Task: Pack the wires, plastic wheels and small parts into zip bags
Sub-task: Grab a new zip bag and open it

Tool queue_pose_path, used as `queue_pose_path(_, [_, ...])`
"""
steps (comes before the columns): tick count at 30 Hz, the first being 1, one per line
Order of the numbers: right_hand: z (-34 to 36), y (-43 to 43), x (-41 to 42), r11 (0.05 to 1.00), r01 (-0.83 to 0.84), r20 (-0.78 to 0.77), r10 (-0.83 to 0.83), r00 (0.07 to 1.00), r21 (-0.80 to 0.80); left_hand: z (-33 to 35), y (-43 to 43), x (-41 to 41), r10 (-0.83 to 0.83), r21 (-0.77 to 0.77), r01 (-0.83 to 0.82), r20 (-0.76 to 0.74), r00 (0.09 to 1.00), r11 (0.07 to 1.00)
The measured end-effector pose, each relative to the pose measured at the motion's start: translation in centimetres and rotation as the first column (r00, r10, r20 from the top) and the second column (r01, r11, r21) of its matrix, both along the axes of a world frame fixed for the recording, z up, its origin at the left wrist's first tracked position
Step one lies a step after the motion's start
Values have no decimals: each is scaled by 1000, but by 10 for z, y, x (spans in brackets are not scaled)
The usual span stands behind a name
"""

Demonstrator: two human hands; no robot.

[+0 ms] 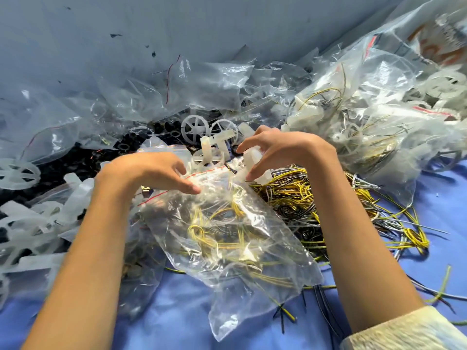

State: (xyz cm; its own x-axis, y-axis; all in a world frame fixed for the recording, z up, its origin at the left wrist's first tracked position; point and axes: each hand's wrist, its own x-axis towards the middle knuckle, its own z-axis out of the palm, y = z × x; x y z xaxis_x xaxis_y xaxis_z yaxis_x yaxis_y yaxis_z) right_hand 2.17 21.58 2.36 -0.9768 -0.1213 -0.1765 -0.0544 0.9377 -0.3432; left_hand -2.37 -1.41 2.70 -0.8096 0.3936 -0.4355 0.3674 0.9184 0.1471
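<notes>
Clear zip bag lies mouth farthest; left hand pinches its rim, right hand grips white plastic parts just beside opening.

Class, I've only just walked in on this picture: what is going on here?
A person is packing parts into a clear zip bag lying on a blue surface. The left hand pinches its open mouth, and the right hand holds a white plastic piece at that opening. It already holds yellow wires. More loose wires lie beside it, plastic wheels behind, filled bags to the right.
</notes>
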Motion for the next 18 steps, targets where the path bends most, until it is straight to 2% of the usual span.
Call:
queue_pose_path(4, [0,3,2,996,55,-8,-54,999,76,-9,0,-5,-40,51,39,15,999,998])
queue_pose_path(11, [-6,11,3,992,114,58,-111,992,-59,-8,0,-5,-138,198,134,7,990,971])
queue_pose_path(15, [-9,17,0,990,138,68,-135,989,-39,1,0,4,-128,381,108,29,991,918])
queue_pose_path(18, [-10,22,-1,986,150,90,-143,986,-73,6,2,11,-84,435,40,83,993,900])
